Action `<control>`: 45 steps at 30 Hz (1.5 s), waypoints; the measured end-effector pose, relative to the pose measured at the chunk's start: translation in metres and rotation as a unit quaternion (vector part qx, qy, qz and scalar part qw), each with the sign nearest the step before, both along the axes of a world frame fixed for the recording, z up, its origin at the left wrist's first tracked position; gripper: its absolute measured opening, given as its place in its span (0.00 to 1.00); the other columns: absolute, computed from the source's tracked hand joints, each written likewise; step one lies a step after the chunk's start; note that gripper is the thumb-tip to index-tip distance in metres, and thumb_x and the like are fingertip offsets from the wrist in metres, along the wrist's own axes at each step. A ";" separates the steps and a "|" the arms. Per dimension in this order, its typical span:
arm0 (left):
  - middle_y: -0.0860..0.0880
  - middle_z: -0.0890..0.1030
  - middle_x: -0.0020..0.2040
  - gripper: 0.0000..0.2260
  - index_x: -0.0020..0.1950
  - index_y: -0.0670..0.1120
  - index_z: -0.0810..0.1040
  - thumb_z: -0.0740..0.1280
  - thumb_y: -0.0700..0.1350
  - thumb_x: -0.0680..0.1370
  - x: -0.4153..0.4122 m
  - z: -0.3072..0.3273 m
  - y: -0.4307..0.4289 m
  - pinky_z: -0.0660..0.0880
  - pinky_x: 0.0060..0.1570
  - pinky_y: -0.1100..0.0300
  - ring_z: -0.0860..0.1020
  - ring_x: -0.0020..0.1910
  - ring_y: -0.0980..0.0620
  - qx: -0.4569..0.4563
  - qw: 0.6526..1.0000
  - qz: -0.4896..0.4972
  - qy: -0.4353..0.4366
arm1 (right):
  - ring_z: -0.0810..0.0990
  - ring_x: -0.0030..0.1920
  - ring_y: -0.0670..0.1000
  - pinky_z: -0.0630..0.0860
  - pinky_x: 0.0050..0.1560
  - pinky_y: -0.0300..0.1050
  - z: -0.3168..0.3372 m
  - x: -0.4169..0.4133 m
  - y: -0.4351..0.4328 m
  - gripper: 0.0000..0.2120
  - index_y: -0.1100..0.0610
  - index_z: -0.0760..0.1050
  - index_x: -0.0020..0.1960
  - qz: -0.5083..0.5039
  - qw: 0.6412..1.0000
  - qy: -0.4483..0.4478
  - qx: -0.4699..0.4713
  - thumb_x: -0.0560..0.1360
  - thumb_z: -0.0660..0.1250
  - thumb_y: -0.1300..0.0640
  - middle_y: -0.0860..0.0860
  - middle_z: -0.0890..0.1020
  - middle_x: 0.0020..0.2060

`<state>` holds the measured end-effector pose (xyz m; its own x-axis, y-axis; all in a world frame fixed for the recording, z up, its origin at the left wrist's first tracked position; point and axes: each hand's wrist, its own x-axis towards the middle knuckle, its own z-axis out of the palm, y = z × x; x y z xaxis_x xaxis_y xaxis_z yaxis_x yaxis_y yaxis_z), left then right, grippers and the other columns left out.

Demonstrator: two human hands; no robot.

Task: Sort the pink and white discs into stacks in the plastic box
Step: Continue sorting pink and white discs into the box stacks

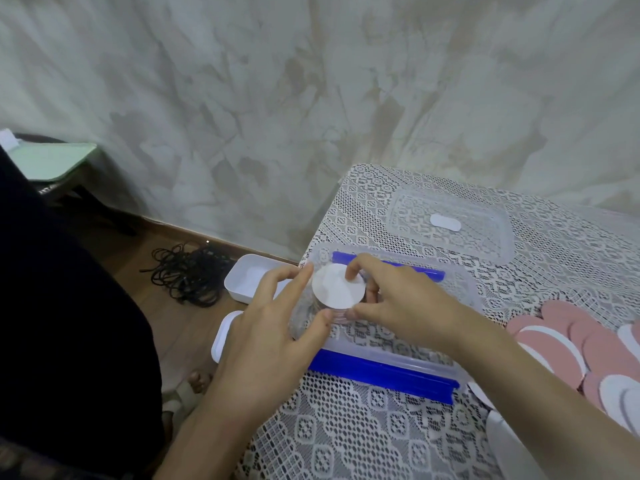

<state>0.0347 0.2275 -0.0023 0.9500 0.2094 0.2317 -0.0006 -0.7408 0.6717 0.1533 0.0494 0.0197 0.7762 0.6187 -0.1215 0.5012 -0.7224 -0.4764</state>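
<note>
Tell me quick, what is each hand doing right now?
Left hand: pinches the disc stack between finger and thumb.
Right hand: grips the same stack.

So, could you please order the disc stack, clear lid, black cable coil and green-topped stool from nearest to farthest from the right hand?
1. disc stack, gripped by the right hand itself
2. clear lid, just behind, farther back
3. black cable coil, on the floor, left
4. green-topped stool, far left
</note>
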 end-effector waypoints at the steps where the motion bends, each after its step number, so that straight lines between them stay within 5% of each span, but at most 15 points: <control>1: 0.70 0.65 0.64 0.29 0.77 0.64 0.63 0.59 0.67 0.76 0.000 0.001 -0.001 0.73 0.38 0.64 0.74 0.35 0.63 0.000 1.000 0.001 0.000 | 0.78 0.38 0.43 0.70 0.38 0.42 -0.001 0.001 0.000 0.19 0.42 0.68 0.60 -0.003 1.000 0.012 0.009 0.75 0.73 0.43 0.43 0.79 0.37; 6: 0.71 0.65 0.64 0.30 0.76 0.63 0.65 0.58 0.69 0.75 0.001 0.004 -0.003 0.69 0.37 0.70 0.75 0.40 0.63 0.015 1.000 0.010 -0.001 | 0.78 0.37 0.43 0.70 0.36 0.41 -0.002 0.002 -0.001 0.20 0.42 0.67 0.60 -0.009 0.999 0.043 0.014 0.75 0.73 0.44 0.43 0.79 0.37; 12: 0.67 0.66 0.67 0.28 0.76 0.62 0.65 0.59 0.67 0.77 0.001 0.012 -0.003 0.72 0.44 0.65 0.74 0.52 0.63 0.084 0.996 0.025 0.031 | 0.79 0.39 0.47 0.75 0.41 0.47 0.001 0.002 -0.002 0.22 0.42 0.65 0.60 -0.008 0.998 0.061 0.012 0.74 0.73 0.41 0.43 0.79 0.39; 15: 0.65 0.67 0.67 0.25 0.73 0.64 0.65 0.59 0.68 0.77 -0.001 0.026 -0.004 0.78 0.43 0.57 0.78 0.51 0.58 0.155 0.986 0.024 0.050 | 0.78 0.42 0.48 0.74 0.43 0.48 0.007 -0.003 -0.002 0.23 0.44 0.66 0.63 0.000 0.999 0.052 0.001 0.75 0.72 0.39 0.42 0.79 0.41; 19: 0.60 0.71 0.64 0.20 0.70 0.62 0.69 0.59 0.64 0.79 0.002 0.039 -0.008 0.74 0.40 0.57 0.76 0.52 0.55 0.233 0.970 0.042 0.053 | 0.77 0.47 0.49 0.76 0.47 0.50 0.018 -0.014 -0.006 0.19 0.47 0.68 0.68 0.000 0.998 -0.049 -0.041 0.80 0.65 0.43 0.43 0.80 0.46; 23: 0.53 0.74 0.61 0.20 0.69 0.55 0.73 0.61 0.61 0.79 0.010 0.045 -0.019 0.77 0.47 0.53 0.75 0.57 0.50 0.288 0.956 0.049 0.040 | 0.80 0.50 0.53 0.76 0.45 0.49 0.035 -0.033 -0.022 0.17 0.48 0.71 0.64 0.006 0.972 -0.213 -0.100 0.81 0.61 0.40 0.47 0.82 0.53; 30: 0.50 0.74 0.65 0.22 0.70 0.52 0.73 0.59 0.60 0.80 0.025 0.051 -0.070 0.72 0.53 0.53 0.72 0.60 0.47 0.322 0.947 0.011 0.005 | 0.75 0.58 0.54 0.72 0.48 0.49 0.048 -0.062 -0.092 0.20 0.49 0.71 0.65 -0.041 0.952 -0.273 -0.131 0.82 0.57 0.37 0.48 0.78 0.57; 33: 0.48 0.76 0.63 0.22 0.69 0.50 0.75 0.60 0.60 0.79 0.033 0.045 -0.105 0.73 0.53 0.50 0.73 0.58 0.44 0.335 0.942 -0.019 -0.019 | 0.73 0.59 0.54 0.72 0.51 0.48 0.047 -0.071 -0.133 0.23 0.49 0.71 0.66 -0.075 0.950 -0.272 -0.133 0.81 0.56 0.35 0.49 0.77 0.58; 39: 0.45 0.81 0.52 0.20 0.57 0.46 0.82 0.63 0.57 0.74 0.040 0.040 -0.184 0.74 0.42 0.48 0.77 0.48 0.40 0.354 0.931 -0.060 -0.058 | 0.76 0.53 0.56 0.65 0.41 0.47 0.032 -0.085 -0.209 0.18 0.50 0.76 0.60 -0.135 0.937 -0.294 -0.134 0.80 0.61 0.39 0.50 0.80 0.52; 45: 0.46 0.82 0.52 0.20 0.58 0.46 0.81 0.59 0.57 0.76 0.030 0.024 -0.241 0.75 0.42 0.48 0.77 0.47 0.42 0.346 0.929 -0.114 -0.070 | 0.73 0.61 0.53 0.71 0.47 0.48 0.019 -0.094 -0.250 0.18 0.47 0.71 0.66 -0.197 0.943 -0.241 -0.118 0.82 0.56 0.39 0.47 0.76 0.59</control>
<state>0.0647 -0.0137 0.0217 0.9018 -0.2386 0.3603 -0.2619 -0.9650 0.0164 0.0597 -0.2007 0.0383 0.9402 0.2713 0.2059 0.2897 -0.9550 -0.0645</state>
